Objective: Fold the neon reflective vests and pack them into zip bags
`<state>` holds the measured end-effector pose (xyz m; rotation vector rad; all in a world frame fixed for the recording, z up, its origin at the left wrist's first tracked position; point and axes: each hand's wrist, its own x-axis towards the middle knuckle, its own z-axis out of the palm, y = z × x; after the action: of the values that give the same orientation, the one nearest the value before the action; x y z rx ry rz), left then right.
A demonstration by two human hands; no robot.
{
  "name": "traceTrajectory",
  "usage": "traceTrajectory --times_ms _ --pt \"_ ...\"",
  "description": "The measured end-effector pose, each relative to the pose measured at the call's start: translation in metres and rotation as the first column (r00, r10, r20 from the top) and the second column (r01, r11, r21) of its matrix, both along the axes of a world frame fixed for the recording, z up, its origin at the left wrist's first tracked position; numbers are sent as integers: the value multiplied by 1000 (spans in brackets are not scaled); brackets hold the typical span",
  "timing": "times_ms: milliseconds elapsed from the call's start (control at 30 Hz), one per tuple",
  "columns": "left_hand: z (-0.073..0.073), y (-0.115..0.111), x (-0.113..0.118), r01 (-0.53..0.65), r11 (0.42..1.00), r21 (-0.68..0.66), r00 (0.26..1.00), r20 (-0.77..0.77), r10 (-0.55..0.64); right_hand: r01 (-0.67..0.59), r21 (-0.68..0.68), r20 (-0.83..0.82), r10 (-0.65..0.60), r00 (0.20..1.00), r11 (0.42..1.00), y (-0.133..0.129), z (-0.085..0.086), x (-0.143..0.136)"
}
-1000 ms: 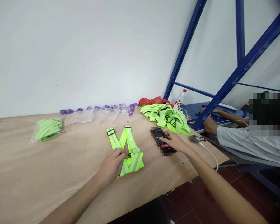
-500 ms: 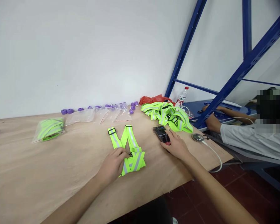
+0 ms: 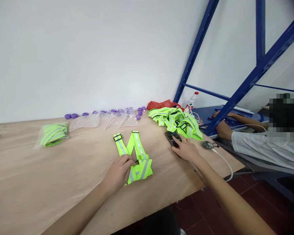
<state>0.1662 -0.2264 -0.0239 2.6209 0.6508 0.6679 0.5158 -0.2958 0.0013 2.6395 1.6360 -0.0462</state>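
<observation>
The left hand (image 3: 117,173) lies flat, fingers half curled and pressing down on the near end of the folded fluorescent-yellow reflective strap vest (image 3: 135,157), gripping nothing outright, so the vest is pinned to the pale plywood tabletop (image 3: 39,182) rather than held; to do this well, the palm should keep even weight on the folded part so that the two straps fanning away from it do not slide or twist. Just right of the vest, the right hand (image 3: 186,150) rests on the near end of the black smartphone (image 3: 172,138), fingers loosely spread and lying on it, not closed around it; a light touch is best, since the phone sits near the table's right edge. Right of the vest the tabletop ends soon, with red floor tiles (image 3: 205,212) below, and a white cable with a round puck (image 3: 207,145) lies at that edge; left of the vest there is wide bare wood. Beyond the vest lie a heap of similar yellow vests (image 3: 176,120), clear zip bags (image 3: 107,121), one bagged vest (image 3: 52,133) and purple foam rings (image 3: 71,116) along the wall; another person's arm (image 3: 225,129) rests by the blue steel rack (image 3: 245,88), well apart
</observation>
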Motion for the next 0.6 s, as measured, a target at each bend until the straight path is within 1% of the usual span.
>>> traceTrajectory --times_ms 100,300,367,400,433,467,500,533,600 --pt "0 0 0 2 1000 -2 1000 -5 -2 -4 -3 -1 4 1000 1000 0 1 0" --pt "1 -1 0 1 1000 11 1000 5 -1 11 -61 -32 -13 999 998 1 9 1" --pt "1 -1 -1 -2 1000 13 1000 6 2 -10 -11 -4 10 1000 1000 0 11 -3" --pt "0 -2 -1 -5 1000 12 1000 9 5 -45 49 19 44 999 998 -2 11 -8" --pt "0 -2 -1 -8 1000 9 1000 13 8 -105 124 38 101 994 987 -4 10 -16" --pt "0 -2 -1 -11 1000 4 1000 17 11 -191 207 49 185 982 960 -7 9 -25" --pt "0 -2 0 -13 1000 -1 1000 20 13 -292 284 46 291 956 913 -11 7 -37" --pt "0 -2 0 -16 1000 -4 1000 23 16 -397 342 27 413 910 852 -16 5 -51" --pt "0 -2 0 -23 1000 -6 999 27 23 -578 412 -4 635 772 705 -25 0 -82"
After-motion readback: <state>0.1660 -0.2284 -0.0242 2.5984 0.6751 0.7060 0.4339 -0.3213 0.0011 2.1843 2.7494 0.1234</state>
